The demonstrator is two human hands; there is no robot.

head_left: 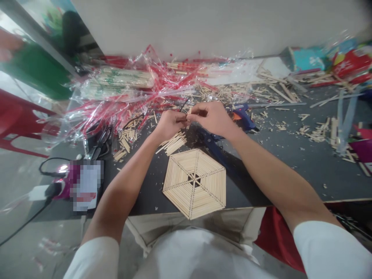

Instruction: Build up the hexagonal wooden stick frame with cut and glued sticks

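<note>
Above the middle of the table, my left hand (pixel 169 123) and my right hand (pixel 211 117) meet fingertip to fingertip. Both are closed in a pinch on a short wooden stick (pixel 190 111), mostly covered by the fingers. Just below lies a loose bunch of pale wooden sticks (pixel 175 144). Nearer my body is a flat hexagonal panel (pixel 177 172) built of sticks in rings, with spokes and a small dark opening at its centre. A blue glue gun (pixel 246 119) with an orange part rests beside my right wrist. Another dark blue tool lies partly under my right forearm.
Clear and red plastic wrappers (pixel 122 104) with stick bundles cover the back left. Stick offcuts (pixel 223 93) are strewn across the dark table (pixel 285 170). At left are a phone (pixel 88 186) and plugged cables. Colourful packets (pixel 308 60) stand back right; a red chair (pixel 17 116) is left.
</note>
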